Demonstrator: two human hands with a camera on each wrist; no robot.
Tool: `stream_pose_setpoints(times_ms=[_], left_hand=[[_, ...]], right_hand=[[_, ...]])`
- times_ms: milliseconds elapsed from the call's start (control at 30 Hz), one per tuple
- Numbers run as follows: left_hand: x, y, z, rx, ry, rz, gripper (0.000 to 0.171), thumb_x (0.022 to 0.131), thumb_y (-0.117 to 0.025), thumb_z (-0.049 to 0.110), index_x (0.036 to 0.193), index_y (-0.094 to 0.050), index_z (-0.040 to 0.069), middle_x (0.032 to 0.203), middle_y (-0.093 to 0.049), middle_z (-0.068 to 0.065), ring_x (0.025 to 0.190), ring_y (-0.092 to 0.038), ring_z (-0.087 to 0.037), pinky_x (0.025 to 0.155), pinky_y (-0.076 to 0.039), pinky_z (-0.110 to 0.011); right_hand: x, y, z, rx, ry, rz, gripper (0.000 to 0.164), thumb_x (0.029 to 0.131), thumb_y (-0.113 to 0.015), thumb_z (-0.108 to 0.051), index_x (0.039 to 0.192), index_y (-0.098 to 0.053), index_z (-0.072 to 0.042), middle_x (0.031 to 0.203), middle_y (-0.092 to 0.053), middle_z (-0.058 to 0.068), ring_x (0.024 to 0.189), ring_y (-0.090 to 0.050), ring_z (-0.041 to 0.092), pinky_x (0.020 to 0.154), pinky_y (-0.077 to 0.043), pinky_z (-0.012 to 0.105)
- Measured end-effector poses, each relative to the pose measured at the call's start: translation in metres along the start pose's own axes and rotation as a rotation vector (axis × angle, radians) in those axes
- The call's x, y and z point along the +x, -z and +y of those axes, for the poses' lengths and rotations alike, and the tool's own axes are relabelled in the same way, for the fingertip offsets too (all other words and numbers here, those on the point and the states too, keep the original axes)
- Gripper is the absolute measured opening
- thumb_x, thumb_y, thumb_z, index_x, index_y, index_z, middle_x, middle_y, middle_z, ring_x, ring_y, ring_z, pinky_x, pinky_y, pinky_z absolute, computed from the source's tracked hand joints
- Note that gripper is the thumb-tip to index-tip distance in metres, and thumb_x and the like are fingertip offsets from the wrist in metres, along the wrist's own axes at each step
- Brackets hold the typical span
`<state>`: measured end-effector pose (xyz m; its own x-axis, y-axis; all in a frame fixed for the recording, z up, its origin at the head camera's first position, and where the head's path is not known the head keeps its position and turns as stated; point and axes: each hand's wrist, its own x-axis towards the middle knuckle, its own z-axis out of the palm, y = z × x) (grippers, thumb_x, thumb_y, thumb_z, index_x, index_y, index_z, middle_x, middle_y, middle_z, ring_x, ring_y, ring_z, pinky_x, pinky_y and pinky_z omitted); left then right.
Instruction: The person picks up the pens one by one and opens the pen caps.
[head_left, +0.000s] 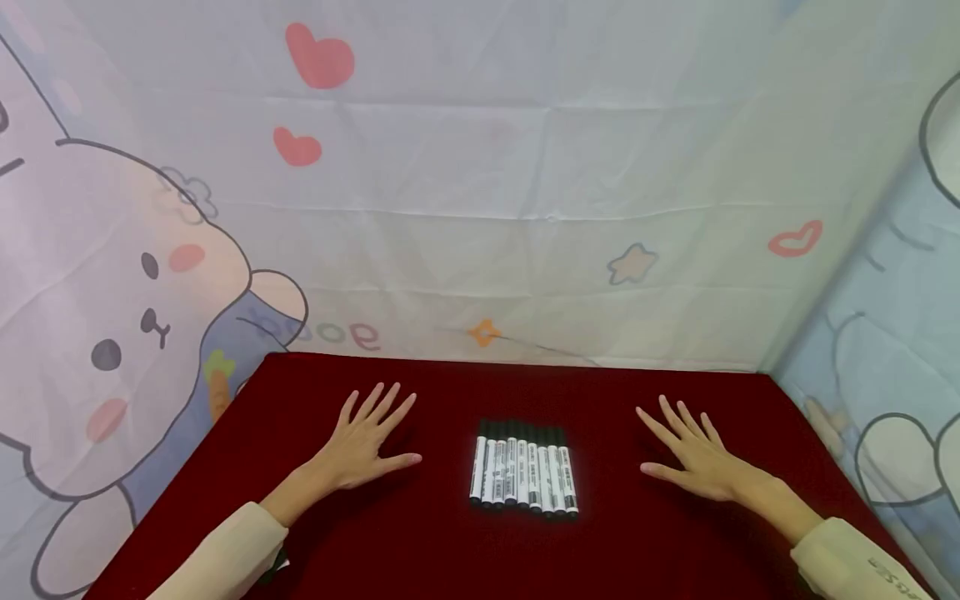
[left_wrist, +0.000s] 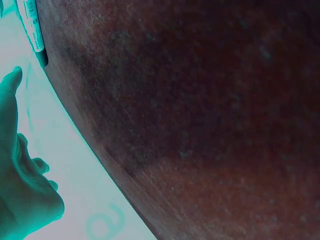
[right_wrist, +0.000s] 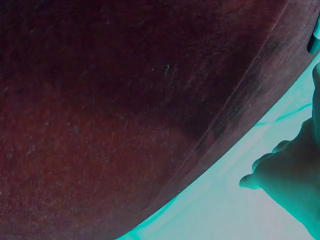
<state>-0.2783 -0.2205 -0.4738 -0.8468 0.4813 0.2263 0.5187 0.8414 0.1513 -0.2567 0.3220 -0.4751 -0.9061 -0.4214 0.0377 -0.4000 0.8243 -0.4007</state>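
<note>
Red surface [head_left: 420, 546]: black-capped white markers [head_left: 522, 473] were laid side by side.
Left hand [head_left: 356, 450], right hand [head_left: 701, 467]: both were held apart, fingers spread.

Markers [head_left: 522, 475], lower centre of head view: white, black ends [head_left: 512, 430]. Worktop [head_left: 420, 542]: dark red. Backdrop [head_left: 480, 167]: pale, red hearts [head_left: 322, 62] upper left. Sleeves [head_left: 232, 546]: cream.

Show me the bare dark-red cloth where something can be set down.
Free: dark-red cloth between the spread left hand and the row of white, black-capped markers; also between that row and the spread right hand. Crowded: the tightly packed row itself.
</note>
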Motion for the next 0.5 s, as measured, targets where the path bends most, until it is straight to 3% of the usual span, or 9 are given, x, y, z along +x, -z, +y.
stream_pose_setpoints(times_ms=[267, 500], left_hand=[[0.005, -0.005, 0.005, -0.021, -0.013, -0.01, 0.093, 0.091, -0.064, 0.061, 0.163, -0.027, 0.016, 0.17, -0.019, -0.016, 0.157, -0.014, -0.045, 0.121, -0.007, -0.071], [0.012, -0.008, 0.013, -0.065, -0.021, -0.059, 0.093, 0.092, -0.063, 0.06, 0.164, -0.022, 0.02, 0.171, -0.017, -0.014, 0.158, -0.011, -0.043, 0.122, -0.006, -0.07]], right_hand=[[0.003, -0.006, -0.003, 0.025, 0.002, 0.008, 0.085, 0.098, -0.064, -0.049, 0.165, -0.019, -0.021, 0.168, -0.002, 0.032, 0.151, -0.003, 0.06, 0.114, 0.005, 0.08], [0.014, -0.006, -0.007, 0.017, 0.031, 0.023, 0.087, 0.097, -0.066, -0.047, 0.164, -0.02, -0.018, 0.168, -0.006, 0.032, 0.152, -0.008, 0.059, 0.115, -0.001, 0.079]])
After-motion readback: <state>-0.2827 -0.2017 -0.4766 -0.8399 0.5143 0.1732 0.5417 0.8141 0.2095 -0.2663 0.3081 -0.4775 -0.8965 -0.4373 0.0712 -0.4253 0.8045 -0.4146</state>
